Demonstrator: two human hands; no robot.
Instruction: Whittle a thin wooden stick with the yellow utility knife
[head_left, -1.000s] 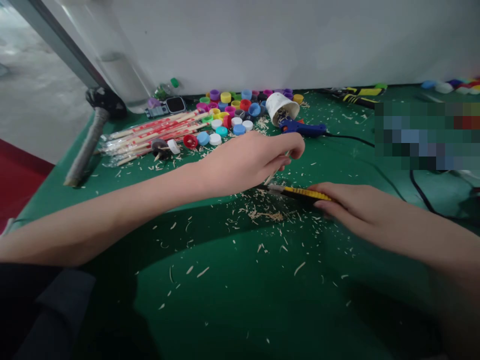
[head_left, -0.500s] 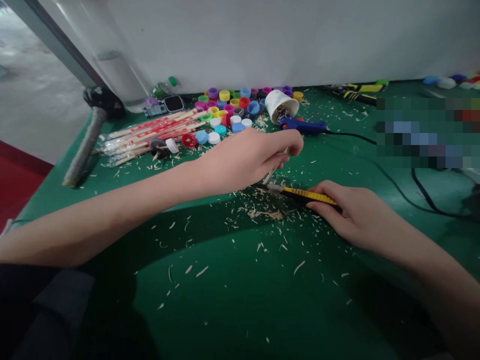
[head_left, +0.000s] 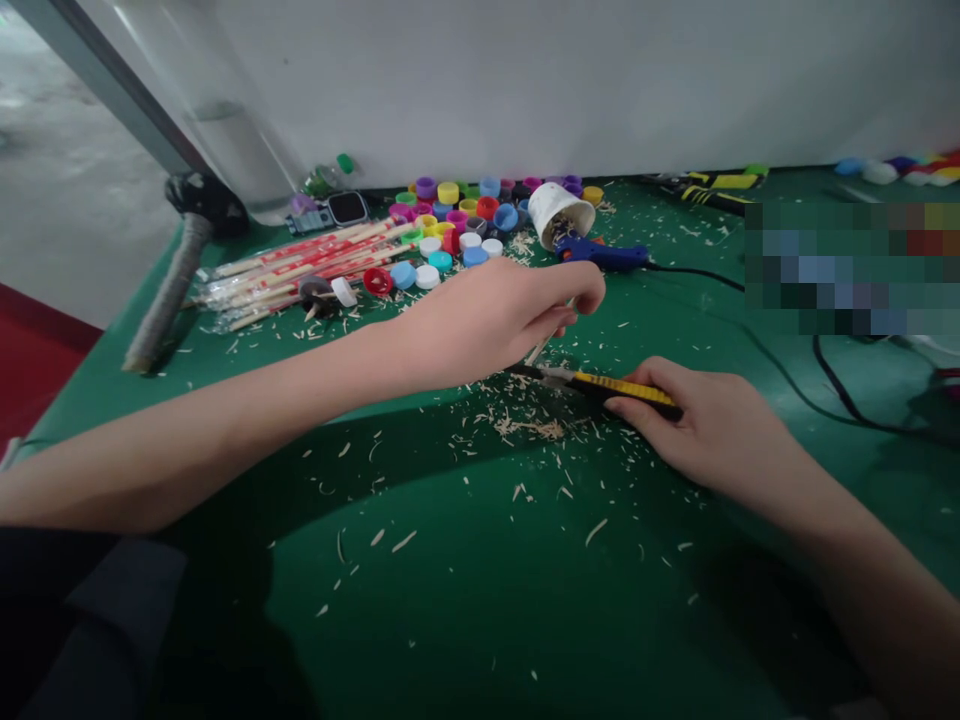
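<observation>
My left hand [head_left: 487, 315] is closed on a thin wooden stick [head_left: 537, 350], its fingers curled over the upper part and hiding most of it. In my right hand [head_left: 701, 415] is a yellow and black utility knife [head_left: 622, 387], gripped by the handle. Its blade points left and lies by the lower part of the stick; whether the two touch I cannot tell. Beneath them a small heap of wood shavings [head_left: 536, 428] is spread on the green tabletop [head_left: 450, 620].
Beyond my left hand lie wrapped chopsticks [head_left: 300, 265], colourful bottle caps [head_left: 442, 222] and a smartwatch [head_left: 347, 208]. A tipped white cup [head_left: 559, 212] rests by a blue glue gun [head_left: 606, 253] with a trailing cord. A hammer [head_left: 176, 275] lies at the left edge.
The knife in my right hand has shifted very slightly. My left hand stays almost still on the stick, and the view has moved a touch.
</observation>
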